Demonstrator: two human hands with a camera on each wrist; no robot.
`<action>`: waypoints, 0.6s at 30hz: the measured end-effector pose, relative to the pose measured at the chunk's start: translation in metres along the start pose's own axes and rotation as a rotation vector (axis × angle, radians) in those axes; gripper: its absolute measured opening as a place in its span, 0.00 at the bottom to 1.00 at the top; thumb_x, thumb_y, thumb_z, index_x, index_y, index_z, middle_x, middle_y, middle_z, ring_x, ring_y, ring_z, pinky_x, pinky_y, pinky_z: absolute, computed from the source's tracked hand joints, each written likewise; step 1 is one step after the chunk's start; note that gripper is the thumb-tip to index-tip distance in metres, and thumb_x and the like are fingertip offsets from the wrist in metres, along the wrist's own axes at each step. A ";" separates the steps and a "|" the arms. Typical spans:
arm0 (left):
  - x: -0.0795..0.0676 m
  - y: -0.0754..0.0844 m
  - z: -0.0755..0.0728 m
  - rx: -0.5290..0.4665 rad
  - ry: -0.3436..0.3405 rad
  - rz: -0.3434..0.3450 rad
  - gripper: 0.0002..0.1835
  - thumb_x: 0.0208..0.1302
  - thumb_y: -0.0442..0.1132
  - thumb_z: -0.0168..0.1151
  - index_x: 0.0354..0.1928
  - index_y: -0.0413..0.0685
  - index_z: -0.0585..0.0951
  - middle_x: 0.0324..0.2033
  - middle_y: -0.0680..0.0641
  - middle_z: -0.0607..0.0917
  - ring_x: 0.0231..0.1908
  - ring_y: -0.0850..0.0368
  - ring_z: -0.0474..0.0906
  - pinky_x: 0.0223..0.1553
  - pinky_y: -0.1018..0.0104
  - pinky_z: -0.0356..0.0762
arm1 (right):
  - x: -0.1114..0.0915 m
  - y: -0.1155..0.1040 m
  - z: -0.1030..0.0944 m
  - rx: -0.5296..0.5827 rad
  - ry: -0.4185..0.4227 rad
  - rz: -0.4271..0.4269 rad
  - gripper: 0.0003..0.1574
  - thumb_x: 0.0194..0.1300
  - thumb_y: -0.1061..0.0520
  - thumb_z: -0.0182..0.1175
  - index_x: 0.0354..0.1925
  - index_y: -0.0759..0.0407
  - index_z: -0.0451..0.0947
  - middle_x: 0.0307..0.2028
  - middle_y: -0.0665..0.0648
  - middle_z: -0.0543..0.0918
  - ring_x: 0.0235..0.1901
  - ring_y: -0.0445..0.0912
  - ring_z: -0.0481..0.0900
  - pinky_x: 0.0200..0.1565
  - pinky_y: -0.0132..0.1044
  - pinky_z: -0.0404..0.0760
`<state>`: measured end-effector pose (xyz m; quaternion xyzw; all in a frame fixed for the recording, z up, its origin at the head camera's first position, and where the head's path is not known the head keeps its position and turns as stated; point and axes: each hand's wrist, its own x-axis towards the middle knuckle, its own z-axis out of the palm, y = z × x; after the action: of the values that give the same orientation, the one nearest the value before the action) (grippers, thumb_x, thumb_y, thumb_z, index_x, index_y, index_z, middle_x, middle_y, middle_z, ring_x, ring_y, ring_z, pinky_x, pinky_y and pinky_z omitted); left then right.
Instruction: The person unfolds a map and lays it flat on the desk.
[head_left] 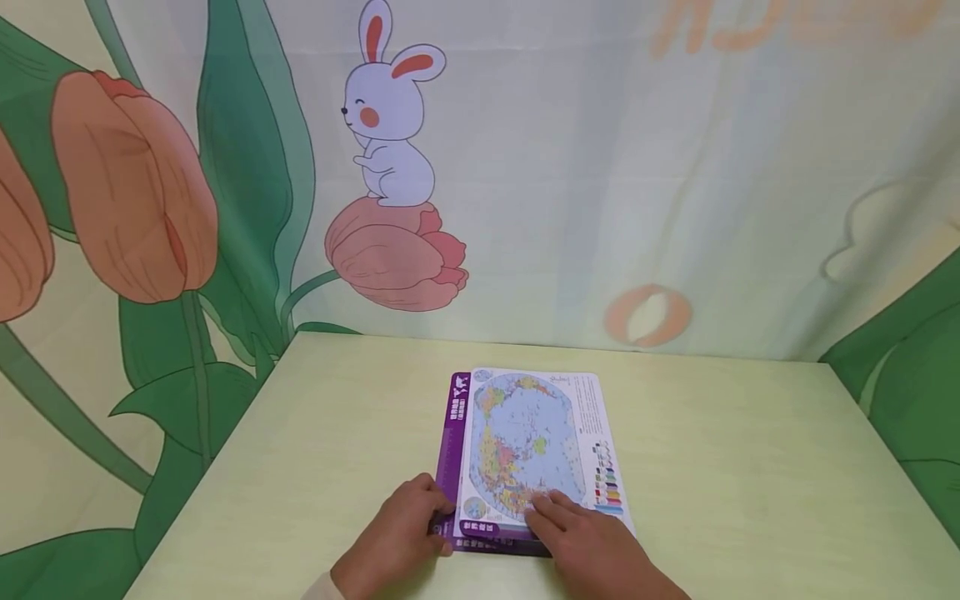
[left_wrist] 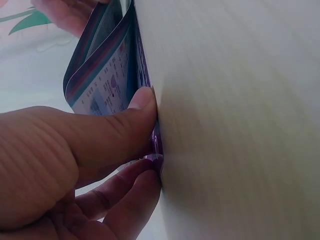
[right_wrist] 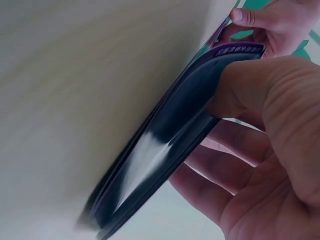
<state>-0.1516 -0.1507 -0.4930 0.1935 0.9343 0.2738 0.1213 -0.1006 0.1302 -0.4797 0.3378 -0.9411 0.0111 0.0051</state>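
Observation:
Near the table's front edge lies a small stack of thin map sheets with rounded corners. The top world map (head_left: 528, 442) is white-bordered and sits shifted right over a purple-edged sheet (head_left: 448, 454). My left hand (head_left: 397, 533) pinches the near-left corner of the purple-edged sheet between thumb and fingers, low at the tabletop. My right hand (head_left: 588, 546) grips the near edge of the upper sheets, its fingers on the map face and its thumb (right_wrist: 240, 90) on the underside. In the right wrist view the upper sheets (right_wrist: 195, 95) bow away from those below, leaving a gap.
The pale wood-grain table (head_left: 750, 467) extends on both sides of the stack. Behind it hangs a curtain (head_left: 540, 167) printed with tulips and a white rabbit, meeting the table's far edge.

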 end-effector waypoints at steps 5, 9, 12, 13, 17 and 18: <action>-0.001 0.001 0.000 0.012 0.013 0.023 0.19 0.52 0.36 0.83 0.46 0.38 0.90 0.40 0.53 0.79 0.42 0.57 0.73 0.52 0.56 0.81 | -0.010 0.012 0.001 0.032 -0.008 0.054 0.31 0.68 0.52 0.69 0.68 0.52 0.79 0.68 0.55 0.82 0.66 0.56 0.82 0.57 0.50 0.87; -0.002 0.002 0.001 0.044 0.029 0.051 0.18 0.50 0.36 0.84 0.44 0.40 0.90 0.40 0.52 0.79 0.41 0.56 0.73 0.51 0.57 0.80 | -0.018 0.019 0.002 0.041 0.003 0.097 0.30 0.66 0.59 0.70 0.65 0.52 0.81 0.67 0.57 0.82 0.65 0.58 0.82 0.54 0.52 0.88; -0.002 0.002 0.003 0.070 0.031 0.057 0.17 0.51 0.37 0.83 0.43 0.41 0.90 0.39 0.53 0.79 0.41 0.56 0.72 0.50 0.58 0.80 | -0.022 0.023 0.002 0.068 -0.004 0.129 0.29 0.65 0.59 0.71 0.65 0.52 0.81 0.67 0.58 0.82 0.66 0.59 0.82 0.54 0.53 0.88; -0.003 0.003 0.003 0.074 0.031 0.056 0.17 0.51 0.37 0.83 0.43 0.42 0.90 0.39 0.53 0.78 0.40 0.56 0.72 0.49 0.58 0.80 | -0.023 0.024 0.002 0.078 -0.007 0.139 0.30 0.65 0.59 0.71 0.65 0.52 0.81 0.68 0.58 0.82 0.66 0.60 0.82 0.54 0.54 0.88; -0.003 0.003 0.004 0.086 0.030 0.047 0.16 0.52 0.38 0.83 0.43 0.44 0.89 0.39 0.54 0.78 0.40 0.57 0.71 0.47 0.60 0.79 | -0.030 0.028 0.003 0.092 0.008 0.149 0.30 0.66 0.54 0.72 0.65 0.53 0.81 0.68 0.59 0.82 0.66 0.61 0.81 0.56 0.55 0.87; -0.003 0.004 0.004 0.087 0.029 0.046 0.16 0.53 0.38 0.83 0.42 0.44 0.88 0.38 0.54 0.78 0.40 0.57 0.71 0.47 0.60 0.78 | -0.031 0.030 0.004 0.088 0.015 0.147 0.31 0.66 0.51 0.73 0.66 0.54 0.81 0.68 0.59 0.82 0.66 0.61 0.81 0.56 0.55 0.87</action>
<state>-0.1462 -0.1476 -0.4937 0.2158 0.9423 0.2385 0.0928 -0.0951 0.1730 -0.4843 0.2675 -0.9619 0.0554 -0.0033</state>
